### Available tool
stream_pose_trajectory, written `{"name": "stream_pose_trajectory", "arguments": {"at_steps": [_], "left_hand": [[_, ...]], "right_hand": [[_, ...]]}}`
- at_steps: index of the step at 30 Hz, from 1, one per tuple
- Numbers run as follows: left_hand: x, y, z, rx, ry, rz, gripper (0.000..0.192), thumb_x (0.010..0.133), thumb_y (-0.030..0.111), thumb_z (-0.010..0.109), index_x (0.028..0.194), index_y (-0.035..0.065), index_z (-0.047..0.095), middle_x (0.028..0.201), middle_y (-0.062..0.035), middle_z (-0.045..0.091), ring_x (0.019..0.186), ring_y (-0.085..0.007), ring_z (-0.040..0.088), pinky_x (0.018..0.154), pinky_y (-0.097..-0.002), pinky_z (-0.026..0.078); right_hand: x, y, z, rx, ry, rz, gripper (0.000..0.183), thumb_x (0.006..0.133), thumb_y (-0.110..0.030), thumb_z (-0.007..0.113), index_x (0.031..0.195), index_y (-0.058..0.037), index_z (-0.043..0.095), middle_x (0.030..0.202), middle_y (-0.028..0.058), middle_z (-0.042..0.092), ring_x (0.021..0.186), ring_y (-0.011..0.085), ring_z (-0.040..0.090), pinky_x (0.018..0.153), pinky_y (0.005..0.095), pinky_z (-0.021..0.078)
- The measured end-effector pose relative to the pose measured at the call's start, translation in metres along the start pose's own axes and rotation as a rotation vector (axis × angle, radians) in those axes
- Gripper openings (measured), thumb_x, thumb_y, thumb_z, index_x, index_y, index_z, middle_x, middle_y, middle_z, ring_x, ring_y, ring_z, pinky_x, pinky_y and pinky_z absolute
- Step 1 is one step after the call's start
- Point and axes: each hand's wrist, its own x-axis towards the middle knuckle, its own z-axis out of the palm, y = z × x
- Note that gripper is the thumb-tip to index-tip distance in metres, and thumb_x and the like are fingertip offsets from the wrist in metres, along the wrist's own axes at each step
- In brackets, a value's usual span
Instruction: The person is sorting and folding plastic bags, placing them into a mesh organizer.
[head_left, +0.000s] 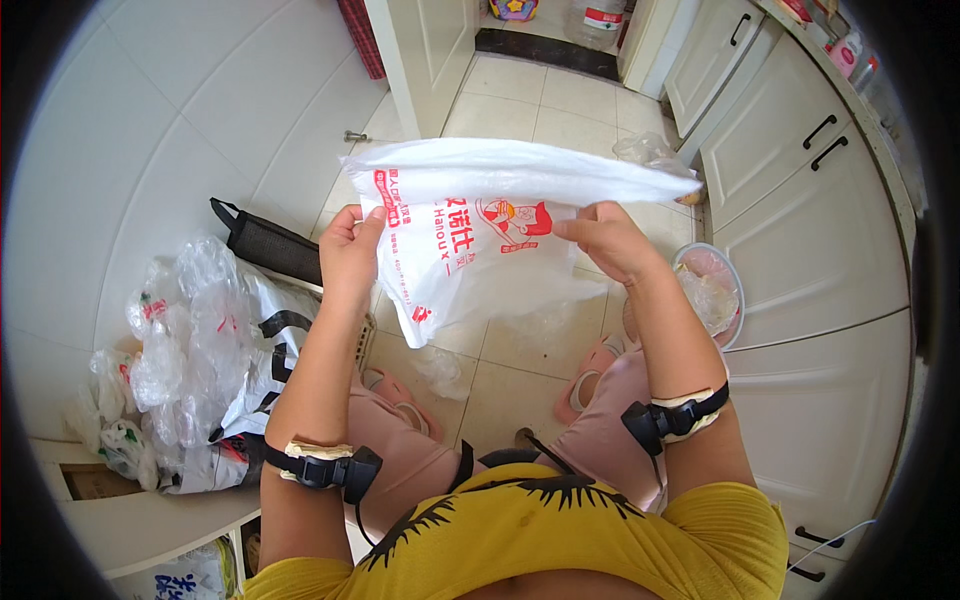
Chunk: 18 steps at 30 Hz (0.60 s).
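A white plastic carrier bag (442, 240) with red print and a cartoon figure is stretched out between my two hands. My left hand (352, 244) pinches its left side, thumb on the printed face. On the other side my right hand (611, 236) grips the bag near the cartoon, thumb in front and fingers behind. The bag's upper part fans out in a wide white fold above both hands. Its lower part hangs loose and partly see-through over the floor. A crumpled clear plastic bag (441, 373) lies on the tiles below it.
At left, a pile of crumpled plastic bags (180, 352) rests by a black mesh pouch (274, 247). White cabinets (795, 247) line the right side, with a lined waste bin (739, 300) beside them. An open door (427, 60) stands ahead, and another plastic bag (646, 150) lies near the cabinets.
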Motion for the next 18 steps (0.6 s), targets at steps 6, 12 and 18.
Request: {"name": "stream_pose_trajectory", "arguments": {"at_steps": [6,12,18], "left_hand": [[-0.006,0.002,0.008,-0.027,-0.146,-0.059,0.011,0.087,0.012,0.055,0.085,0.0011,0.054,0.074,-0.0061,0.063,0.059,-0.0073,0.057,0.054,-0.0199,0.044],[-0.005,0.006,0.009,-0.104,-0.136,-0.046,0.012,0.087,0.015,0.054,0.086,0.0028,0.055,0.08,-0.0054,0.062,0.067,-0.0095,0.059,0.062,-0.0233,0.048],[0.007,0.009,-0.01,-0.315,0.022,-0.067,0.013,0.088,0.013,0.052,0.091,0.0007,0.052,0.087,-0.0102,0.062,0.072,-0.0147,0.061,0.067,-0.0278,0.051]], "right_hand": [[0.023,0.024,-0.012,0.025,0.244,0.038,0.029,0.087,-0.025,0.054,0.093,0.0033,0.059,0.083,0.0076,0.062,0.071,0.011,0.055,0.065,0.0246,0.0435],[0.028,0.033,-0.016,0.07,0.346,0.006,0.033,0.092,-0.028,0.045,0.09,0.0028,0.058,0.08,0.0074,0.061,0.066,0.0093,0.052,0.061,0.0231,0.0421],[0.014,0.012,-0.005,0.358,-0.233,0.288,0.033,0.089,-0.027,0.049,0.113,-0.004,0.05,0.093,0.003,0.059,0.075,0.0099,0.052,0.067,0.0239,0.0428]]}}
